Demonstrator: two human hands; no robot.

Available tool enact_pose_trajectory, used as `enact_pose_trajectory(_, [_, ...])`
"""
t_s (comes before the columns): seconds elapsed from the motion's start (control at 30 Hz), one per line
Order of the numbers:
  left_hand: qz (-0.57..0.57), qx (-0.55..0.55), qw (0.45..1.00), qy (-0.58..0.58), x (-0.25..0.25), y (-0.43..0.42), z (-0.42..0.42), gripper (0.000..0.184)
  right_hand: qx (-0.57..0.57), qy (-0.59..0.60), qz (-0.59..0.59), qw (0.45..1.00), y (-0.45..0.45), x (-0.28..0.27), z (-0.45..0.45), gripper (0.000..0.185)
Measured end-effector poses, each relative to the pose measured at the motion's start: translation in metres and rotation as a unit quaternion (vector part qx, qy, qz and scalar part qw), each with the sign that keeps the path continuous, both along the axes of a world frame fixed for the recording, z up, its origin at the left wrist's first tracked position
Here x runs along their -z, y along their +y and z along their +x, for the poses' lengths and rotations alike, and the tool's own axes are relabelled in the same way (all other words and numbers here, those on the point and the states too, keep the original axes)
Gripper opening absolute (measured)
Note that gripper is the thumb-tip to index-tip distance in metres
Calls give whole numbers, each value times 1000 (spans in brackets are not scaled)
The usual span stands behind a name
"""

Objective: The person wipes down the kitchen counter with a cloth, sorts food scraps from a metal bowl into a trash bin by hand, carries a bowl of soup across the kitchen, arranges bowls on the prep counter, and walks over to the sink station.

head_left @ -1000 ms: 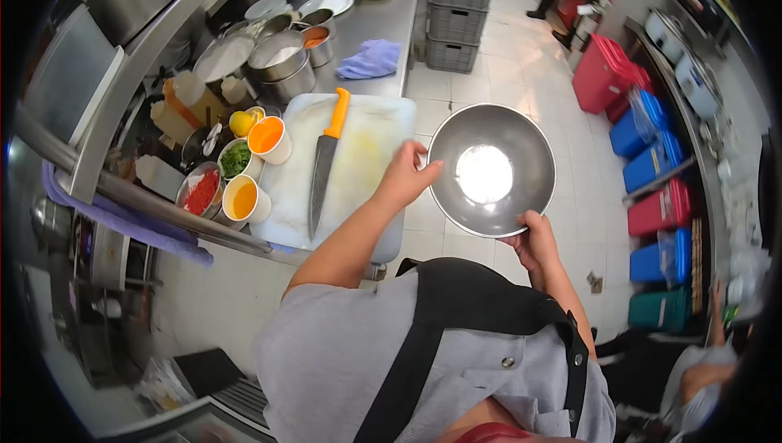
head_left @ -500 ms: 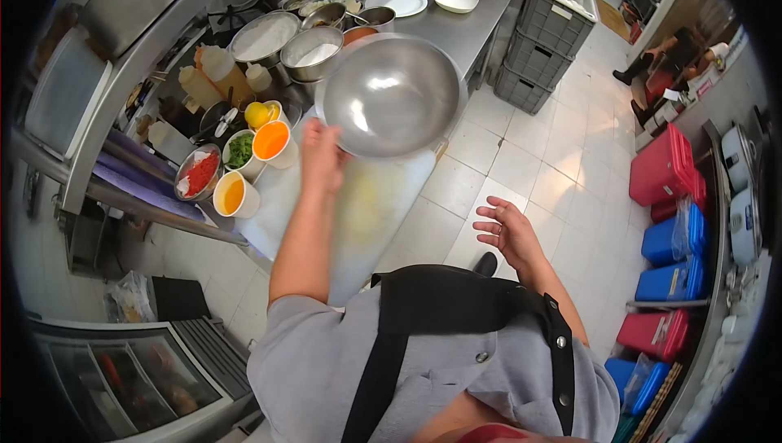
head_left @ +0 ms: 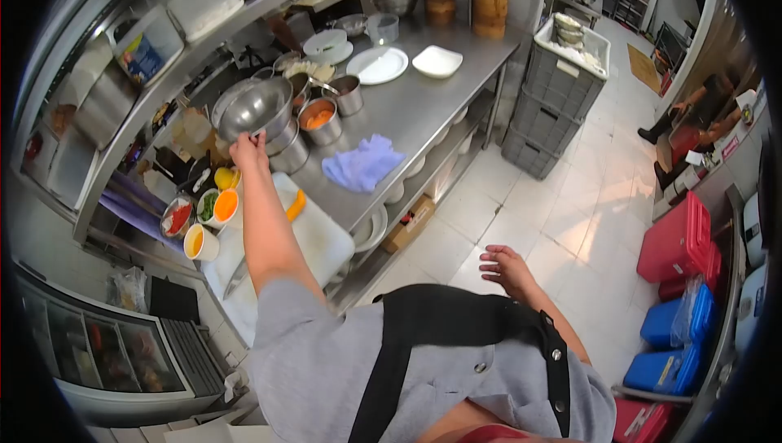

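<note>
My left hand point(head_left: 249, 152) reaches far out and grips the near rim of a shiny steel mixing bowl point(head_left: 259, 107). The bowl is tilted over metal pots at the back of the counter; whether it touches them I cannot tell. Below my forearm lies a white cutting board point(head_left: 326, 239) with an orange-yellow strip point(head_left: 296, 206) and a knife point(head_left: 235, 277), partly hidden by the arm. Left of the board stand cups with orange point(head_left: 226, 205) and yellow point(head_left: 195, 242) contents. My right hand point(head_left: 508, 270) hangs over the floor, fingers apart, holding nothing.
A purple cloth point(head_left: 364, 163) lies on the steel counter point(head_left: 423, 109), near a pot of orange food point(head_left: 318, 120), a white plate point(head_left: 380, 65) and a square dish point(head_left: 437, 62). Grey crates point(head_left: 542, 109) are stacked beyond. Red bins point(head_left: 672, 235) line the right. Another person sits far right.
My left hand has carried the bowl left and away, from above the board to the pots. The cloth, knife and orange-yellow strip have come into view. My right hand stays open.
</note>
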State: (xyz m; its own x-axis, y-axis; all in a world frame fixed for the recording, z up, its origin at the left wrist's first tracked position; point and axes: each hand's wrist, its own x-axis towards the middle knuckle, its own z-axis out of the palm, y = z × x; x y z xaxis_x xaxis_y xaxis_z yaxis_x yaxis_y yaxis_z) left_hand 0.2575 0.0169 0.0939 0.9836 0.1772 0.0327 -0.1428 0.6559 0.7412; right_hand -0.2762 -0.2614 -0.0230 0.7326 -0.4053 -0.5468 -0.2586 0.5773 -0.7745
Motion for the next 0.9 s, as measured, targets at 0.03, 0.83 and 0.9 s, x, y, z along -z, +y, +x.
enact_pose_trajectory(0.03, [-34, -15, 999, 13, -1, -5, -4, 14, -14, 1, -5, 1000, -11, 3, 9, 31])
enact_pose_trajectory(0.83, [801, 144, 581, 11, 123, -155, -154, 77, -470, -271, -721, 431, -87, -12, 386, 48])
enact_pose_trajectory(0.9, [832, 154, 530, 54, 111, -162, -157, 78, -601, -253, -698, 294, -93, -49, 400, 34])
